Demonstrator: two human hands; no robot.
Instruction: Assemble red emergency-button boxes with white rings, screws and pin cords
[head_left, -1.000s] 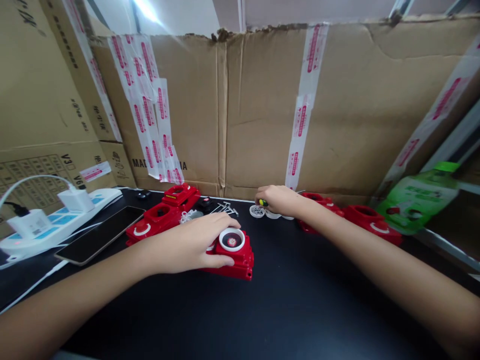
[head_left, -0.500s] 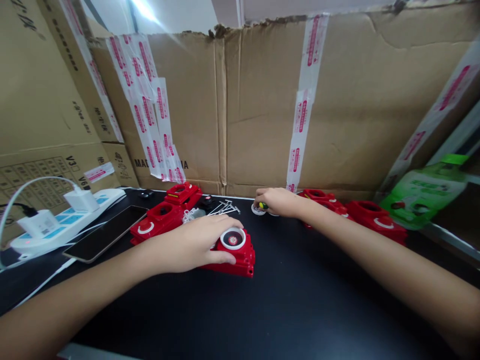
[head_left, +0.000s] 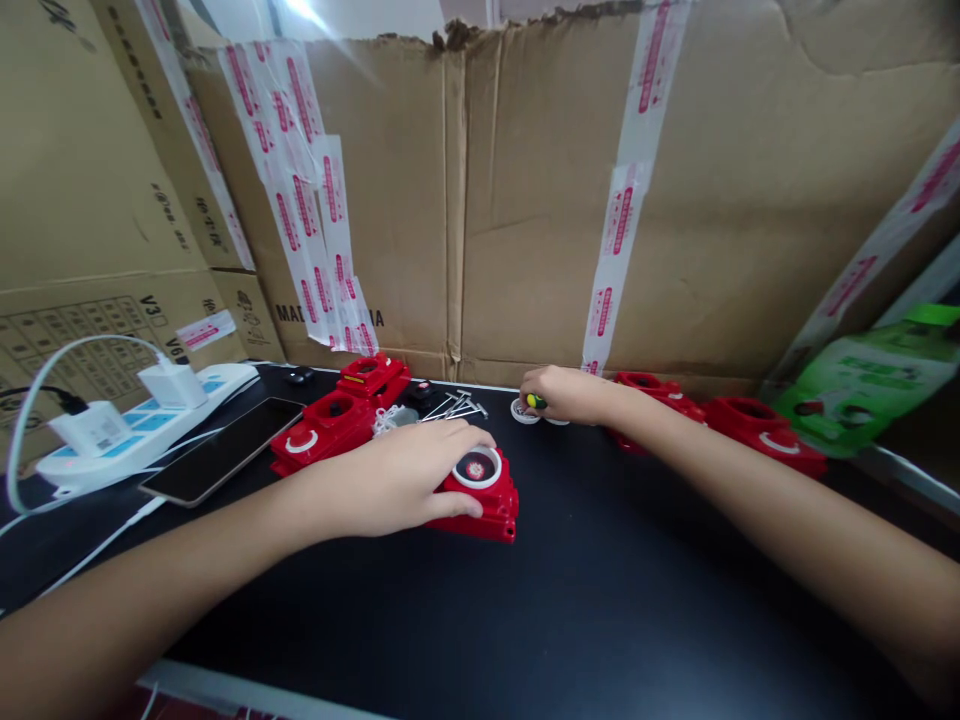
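My left hand is wrapped over a red plastic housing on the black table, thumb along its near side. A white ring with a dark centre and a red-and-white mark sits on top of that housing. Farther back, my right hand is closed around a screwdriver with a yellow-and-black handle; its tip is hidden. White round parts lie right beneath the fingers; whether they are touched I cannot tell. Left of them lie several metal T-shaped pins.
More red housings stand at the left and at the right. A phone and a white power strip with chargers lie far left. A green bottle stands at the right. A cardboard wall closes off the back.
The view has tilted down and shifted slightly left. My left hand stays on the red housing, and my right hand remains by the white round parts with the screwdriver in it.
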